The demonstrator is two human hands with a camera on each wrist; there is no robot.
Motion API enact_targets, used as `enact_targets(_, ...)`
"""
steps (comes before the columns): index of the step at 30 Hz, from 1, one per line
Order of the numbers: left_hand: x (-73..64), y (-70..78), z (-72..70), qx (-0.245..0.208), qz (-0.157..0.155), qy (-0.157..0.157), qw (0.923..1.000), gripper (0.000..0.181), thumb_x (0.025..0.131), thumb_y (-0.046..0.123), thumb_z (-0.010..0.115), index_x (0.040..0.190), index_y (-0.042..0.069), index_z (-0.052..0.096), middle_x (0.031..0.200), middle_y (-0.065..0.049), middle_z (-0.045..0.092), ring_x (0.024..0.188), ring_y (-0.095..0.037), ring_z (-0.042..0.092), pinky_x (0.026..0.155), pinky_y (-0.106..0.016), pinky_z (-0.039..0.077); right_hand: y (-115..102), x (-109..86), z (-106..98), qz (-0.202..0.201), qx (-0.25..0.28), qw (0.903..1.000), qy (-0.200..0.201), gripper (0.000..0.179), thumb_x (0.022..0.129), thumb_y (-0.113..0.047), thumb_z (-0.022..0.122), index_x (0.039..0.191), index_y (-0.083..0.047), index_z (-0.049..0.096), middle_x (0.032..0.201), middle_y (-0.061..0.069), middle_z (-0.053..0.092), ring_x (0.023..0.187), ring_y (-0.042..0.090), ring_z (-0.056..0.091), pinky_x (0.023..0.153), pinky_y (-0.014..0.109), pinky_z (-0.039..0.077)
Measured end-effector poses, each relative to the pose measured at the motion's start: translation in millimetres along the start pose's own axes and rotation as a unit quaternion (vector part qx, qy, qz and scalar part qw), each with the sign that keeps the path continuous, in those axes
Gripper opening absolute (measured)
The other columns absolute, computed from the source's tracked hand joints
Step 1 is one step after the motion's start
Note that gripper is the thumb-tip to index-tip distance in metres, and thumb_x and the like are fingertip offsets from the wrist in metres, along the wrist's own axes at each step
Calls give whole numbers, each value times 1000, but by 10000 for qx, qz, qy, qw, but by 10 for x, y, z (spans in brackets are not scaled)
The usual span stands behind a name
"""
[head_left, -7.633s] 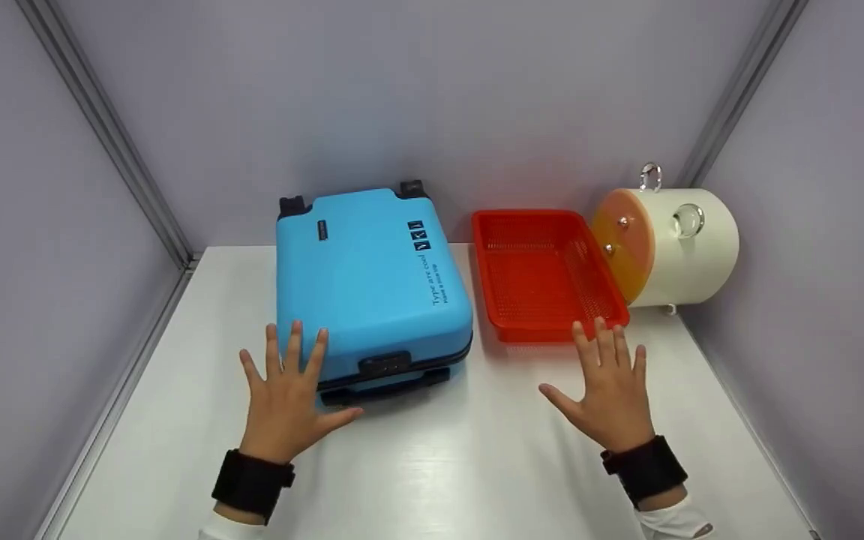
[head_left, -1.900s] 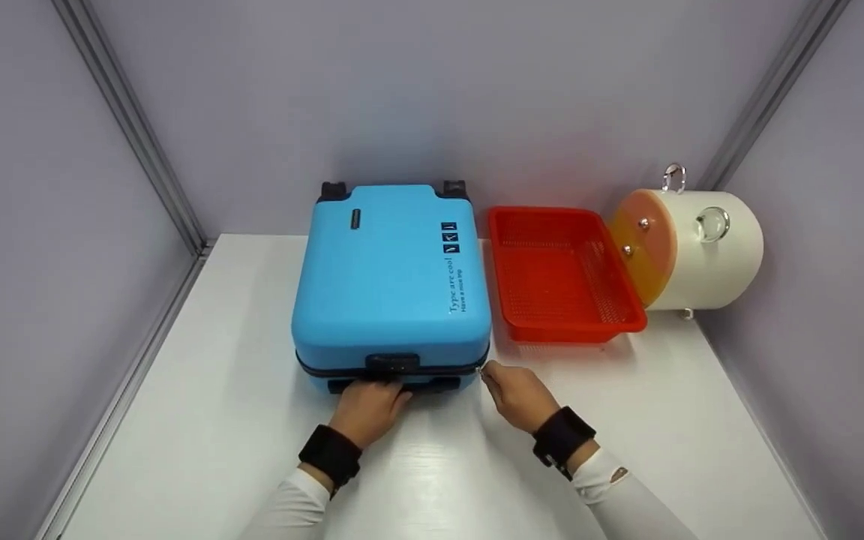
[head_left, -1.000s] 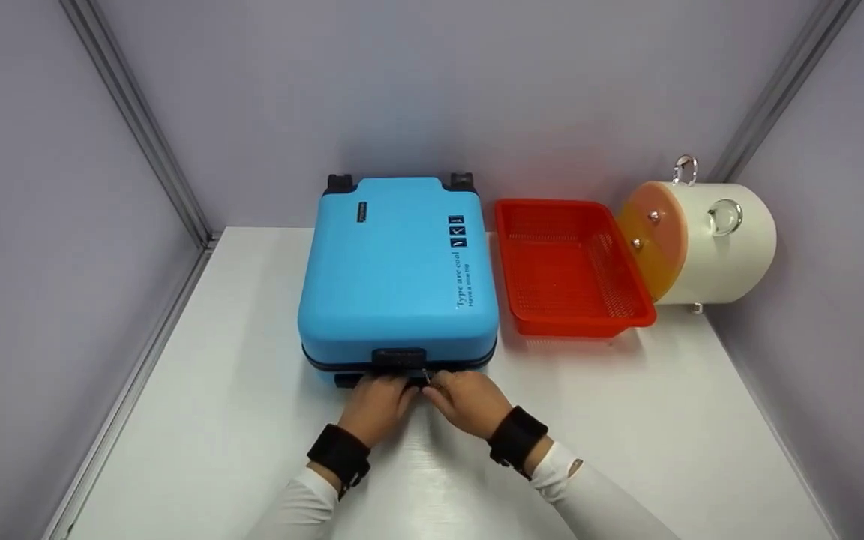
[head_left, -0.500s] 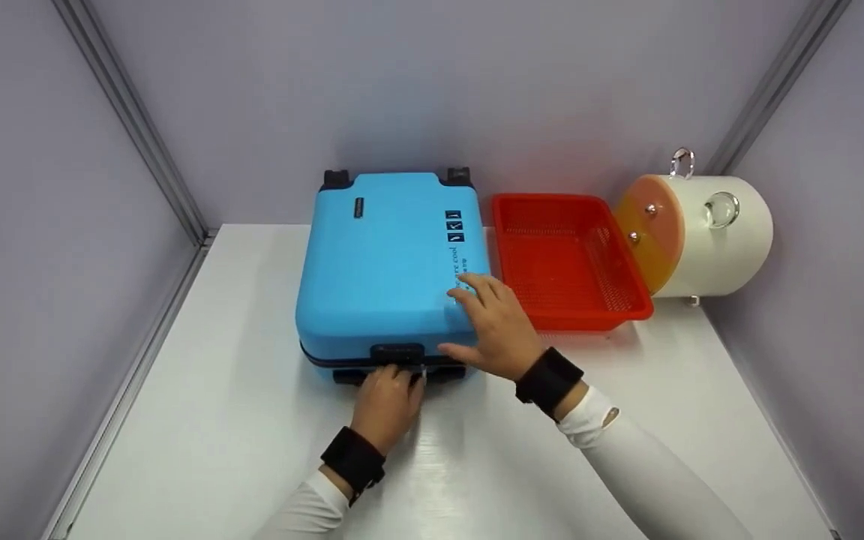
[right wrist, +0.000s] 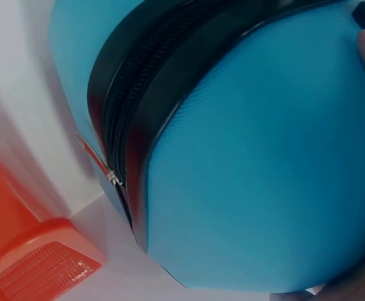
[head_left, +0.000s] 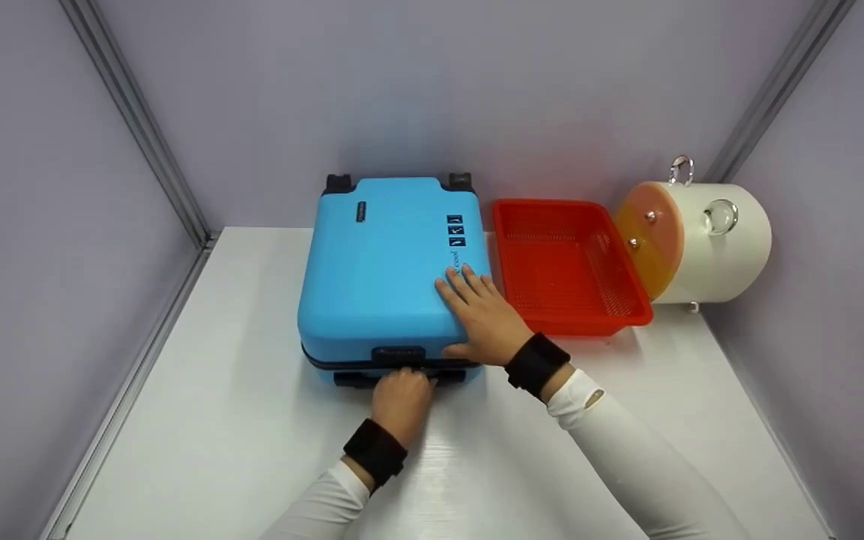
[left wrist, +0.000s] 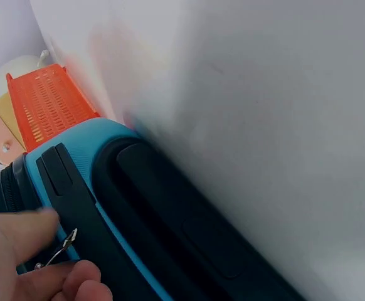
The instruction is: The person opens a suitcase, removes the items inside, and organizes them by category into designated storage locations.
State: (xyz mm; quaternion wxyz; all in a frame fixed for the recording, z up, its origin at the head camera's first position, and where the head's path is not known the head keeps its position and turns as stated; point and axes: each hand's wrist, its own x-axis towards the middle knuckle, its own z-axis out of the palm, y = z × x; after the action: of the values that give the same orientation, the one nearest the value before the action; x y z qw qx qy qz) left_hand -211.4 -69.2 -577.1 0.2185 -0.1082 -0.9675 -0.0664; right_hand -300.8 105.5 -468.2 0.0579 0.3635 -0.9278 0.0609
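Observation:
A blue hard-shell suitcase (head_left: 387, 262) lies flat on the white table, lid closed, its zipper seam facing me. My left hand (head_left: 402, 405) is at the middle of the front seam, below the black latch (head_left: 399, 355). In the left wrist view, its thumb (left wrist: 29, 232) and curled fingers hold a metal zipper pull (left wrist: 68, 241). My right hand (head_left: 493, 322) rests with spread fingers on the lid's front right corner. A second zipper pull (right wrist: 95, 157) hangs on the zipper track in the right wrist view. The black carry handle (head_left: 353, 380) sits below the seam, partly behind my left hand.
A red perforated plastic basket (head_left: 578, 328) stands to the right of the suitcase. Beside it, a cream cylinder (head_left: 728, 262) with a pink-and-yellow round end and clear rings lies on its side. Grey walls enclose the table (head_left: 252, 420) at the back and sides.
The suitcase was straightened. My right hand drew a zipper pull from the right corner to the front middle, let go and moved onto the lid. My left hand shifted from the handle to the pull.

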Motion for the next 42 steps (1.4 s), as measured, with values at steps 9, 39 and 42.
enact_targets(9, -59, -32, -52, -464, -47, 118, 9988, 14, 91, 0, 78, 77, 1, 74, 68, -12, 68, 58, -26, 68, 51, -39, 57, -9, 2, 17, 12, -73, 9999, 106, 108, 89, -50, 89, 169, -4, 33, 177, 21, 31, 165, 47, 27, 132, 63, 23)
enact_targets(39, -463, -1178, -393, -800, -844, 276, 9928, 33, 98, -3, 68, 65, 0, 65, 54, -11, 59, 46, -19, 56, 41, -37, 44, 7, -16, 71, -45, -165, 9995, 255, 103, 91, -48, 87, 169, -6, 35, 176, 20, 33, 164, 46, 30, 132, 63, 25)
enact_targets(42, -494, -1333, -465, -791, -983, 137, 9919, 37, 100, -2, 65, 64, -1, 63, 54, -12, 60, 45, -17, 52, 40, -36, 42, -10, -29, 88, -39, -195, 9995, 260, 103, 91, -48, 87, 169, -7, 35, 177, 20, 33, 164, 45, 30, 132, 63, 25)
